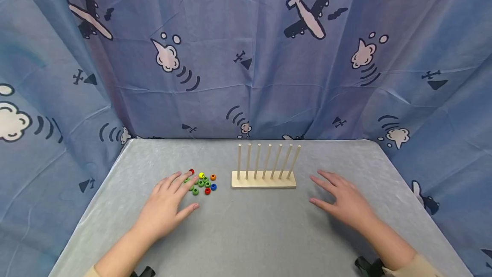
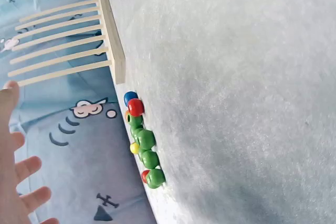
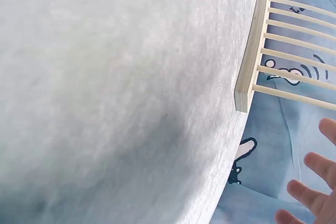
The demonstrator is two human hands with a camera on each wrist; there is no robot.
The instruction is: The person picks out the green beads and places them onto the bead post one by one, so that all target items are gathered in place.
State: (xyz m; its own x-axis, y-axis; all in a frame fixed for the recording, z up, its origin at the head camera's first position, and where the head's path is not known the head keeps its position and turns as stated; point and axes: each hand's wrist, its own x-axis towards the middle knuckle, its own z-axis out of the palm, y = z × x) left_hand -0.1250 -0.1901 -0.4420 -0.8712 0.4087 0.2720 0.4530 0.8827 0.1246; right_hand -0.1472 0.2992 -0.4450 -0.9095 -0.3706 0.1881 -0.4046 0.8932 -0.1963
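Note:
A wooden peg rack point(image 1: 263, 180) with several upright pegs stands near the middle of the table. To its left lies a loose cluster of round beads with holes: several green beads point(image 1: 195, 191), a yellow bead point(image 1: 201, 175), an orange bead point(image 1: 213, 177), a blue bead point(image 1: 213, 187) and red beads point(image 1: 207, 191). My left hand point(image 1: 163, 208) hovers with fingers spread at the near left of the beads, hiding part of them in the head view. On the rack's right, my right hand point(image 1: 347, 200) is held above the table, fingers apart and holding nothing.
The grey cloth-covered table point(image 1: 246, 234) reaches back to a blue curtain point(image 1: 230, 54) printed with planes and clouds, which also hangs along both sides. Dark wrist devices point(image 1: 370, 266) show at the bottom edge near the sleeves.

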